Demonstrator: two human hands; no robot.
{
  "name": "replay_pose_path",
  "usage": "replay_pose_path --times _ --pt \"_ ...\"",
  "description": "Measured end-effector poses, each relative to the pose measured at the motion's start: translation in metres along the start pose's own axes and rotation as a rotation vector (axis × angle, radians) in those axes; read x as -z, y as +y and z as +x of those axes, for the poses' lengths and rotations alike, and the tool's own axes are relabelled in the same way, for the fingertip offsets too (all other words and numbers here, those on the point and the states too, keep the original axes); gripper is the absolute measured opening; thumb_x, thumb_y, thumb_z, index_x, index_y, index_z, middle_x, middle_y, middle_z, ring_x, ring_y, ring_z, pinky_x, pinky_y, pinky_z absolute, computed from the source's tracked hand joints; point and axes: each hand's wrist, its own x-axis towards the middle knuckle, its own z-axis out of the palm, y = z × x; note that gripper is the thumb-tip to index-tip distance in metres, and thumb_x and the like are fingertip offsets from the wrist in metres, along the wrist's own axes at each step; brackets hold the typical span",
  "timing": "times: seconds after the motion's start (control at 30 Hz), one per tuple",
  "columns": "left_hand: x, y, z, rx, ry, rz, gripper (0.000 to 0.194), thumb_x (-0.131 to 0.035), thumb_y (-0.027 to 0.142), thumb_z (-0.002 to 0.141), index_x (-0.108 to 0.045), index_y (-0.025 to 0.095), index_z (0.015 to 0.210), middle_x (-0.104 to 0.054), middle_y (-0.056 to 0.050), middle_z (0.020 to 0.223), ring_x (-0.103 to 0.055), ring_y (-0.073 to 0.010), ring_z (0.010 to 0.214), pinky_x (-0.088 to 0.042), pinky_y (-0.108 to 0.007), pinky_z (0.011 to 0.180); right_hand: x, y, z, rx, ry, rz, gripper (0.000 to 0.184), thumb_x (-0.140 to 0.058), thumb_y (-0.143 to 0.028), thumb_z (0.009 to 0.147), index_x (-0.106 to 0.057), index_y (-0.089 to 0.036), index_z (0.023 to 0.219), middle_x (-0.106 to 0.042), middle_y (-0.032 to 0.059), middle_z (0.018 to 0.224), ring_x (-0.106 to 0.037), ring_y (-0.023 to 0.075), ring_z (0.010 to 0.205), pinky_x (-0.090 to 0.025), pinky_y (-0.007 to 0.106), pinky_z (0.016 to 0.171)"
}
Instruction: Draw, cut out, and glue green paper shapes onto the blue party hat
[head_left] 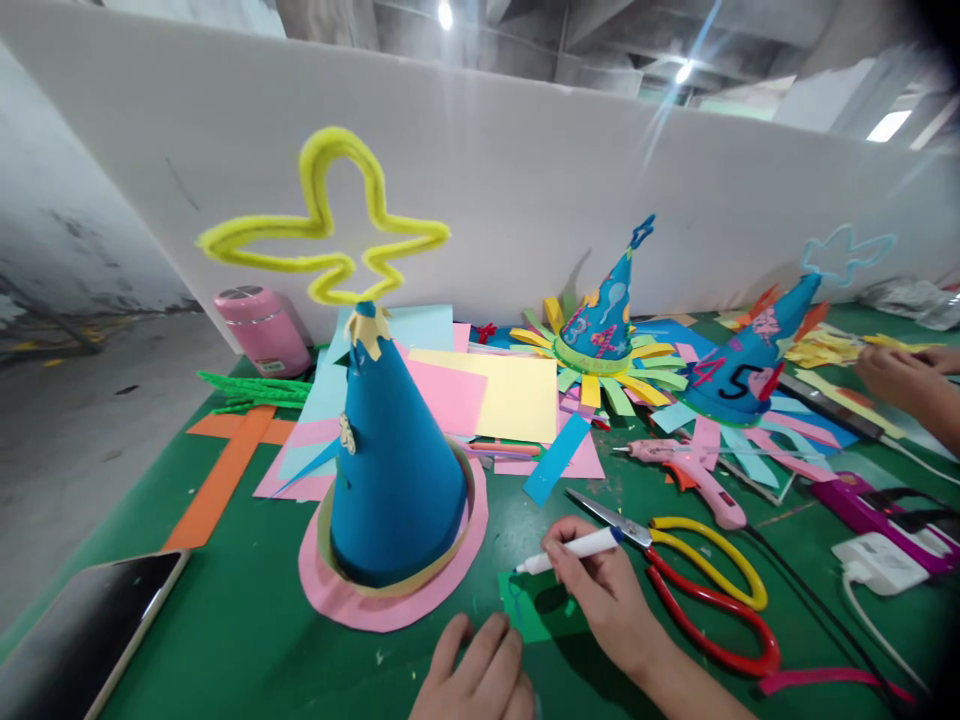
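Observation:
My right hand [600, 595] grips a white marker [592, 543] with a dark blue end. The marker's tip touches a small green paper piece [532, 612], where a thin curved blue line shows. My left hand [476, 672] rests at the paper's lower left corner, fingers bent loosely and slightly apart, holding nothing. Behind it stands a blue paper cone hat [401, 470] with a pink brim [322, 600], topped by a yellow pipe-cleaner star [341, 265]. Scissors [637, 533] with one yellow and one red handle lie open beside my right hand.
A pink glue gun [694, 470] lies right of centre, its black cord trailing forward. Two decorated cone hats [600, 325] [765, 360] stand behind. A phone [90, 630] occupies the left edge, near orange strips [225, 475] and a pink jar [262, 330]. Another person's hand [907, 375] appears far right.

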Motion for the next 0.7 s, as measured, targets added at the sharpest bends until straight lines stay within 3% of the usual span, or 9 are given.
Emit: replay_pose_path --times 0.1,0.3,0.7 --pt "0.004 0.0 0.002 -0.036 -0.024 -0.01 0.032 -0.034 0.016 0.086 -0.056 0.02 0.062 -0.066 0.001 0.073 -0.056 -0.0158 0.079 -0.031 -0.033 0.082 0.002 0.001 -0.001 0.009 0.006 0.008 0.02 -0.045 -0.037 0.085 -0.048 -0.019 0.075 -0.037 -0.005 0.059 -0.032 0.0107 0.052 -0.026 0.023 0.046" --pt "0.014 0.003 0.004 -0.034 -0.256 -0.051 0.018 -0.046 0.029 0.082 -0.059 0.019 0.075 -0.067 -0.001 0.085 -0.054 -0.0201 0.089 -0.028 -0.038 0.084 0.005 0.004 -0.003 0.015 0.038 -0.055 0.018 -0.046 -0.035 0.085 -0.047 -0.02 0.075 -0.035 -0.0063 0.055 -0.03 0.0104 0.048 -0.024 0.024 0.044" --pt "0.011 0.004 0.0 -0.081 -0.291 -0.065 0.014 -0.053 0.03 0.079 -0.059 0.017 0.081 -0.066 -0.005 0.09 -0.054 -0.0232 0.09 -0.027 -0.042 0.084 0.004 0.002 -0.004 0.074 0.035 -0.223 0.014 -0.05 -0.029 0.084 -0.05 -0.019 0.074 -0.042 -0.0053 0.057 -0.037 0.0091 0.047 -0.027 0.022 0.043"
